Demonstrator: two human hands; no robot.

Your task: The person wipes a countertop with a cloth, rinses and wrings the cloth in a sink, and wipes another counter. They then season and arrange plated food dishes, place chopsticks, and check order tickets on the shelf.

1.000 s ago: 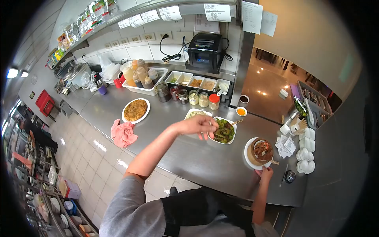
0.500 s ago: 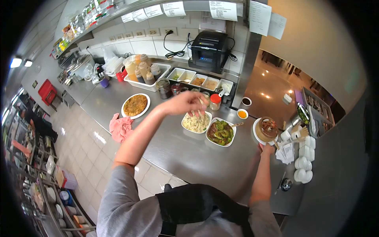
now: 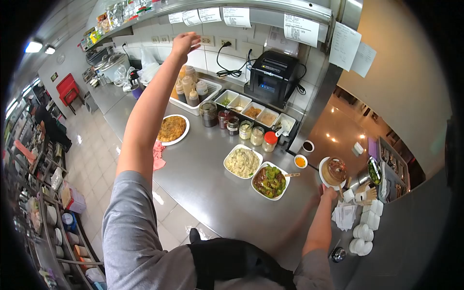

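My left hand (image 3: pixel 185 44) is raised in front of the wall, just below the hanging paper slips (image 3: pixel 192 18). Its fingers look loosely apart, and nothing shows in them. At the right, my right hand (image 3: pixel 329 192) grips the near rim of a white plate (image 3: pixel 326 181), partly hiding it. On this plate stands a round brown container (image 3: pixel 334 170) with dark food on top. Between my arms, a white bowl of pale, rice-like food (image 3: pixel 242 162) sits beside a white bowl of meat and green vegetables (image 3: pixel 269 181), which has a spoon handle at its edge.
Behind the bowls are condiment jars (image 3: pixel 245 129), topping trays (image 3: pixel 253 111) and a black printer (image 3: pixel 274 77). A plated omelette-like dish (image 3: pixel 172 129) and pink cloth (image 3: pixel 158 155) lie left. Small sauce cups (image 3: pixel 300 161) and stacked white dishes (image 3: pixel 362 239) are at right. Another person (image 3: pixel 52 128) stands far left.
My left hand has risen from above the bowls, up and left toward the wall slips. My right hand stays at the plate. The camera view has shifted.
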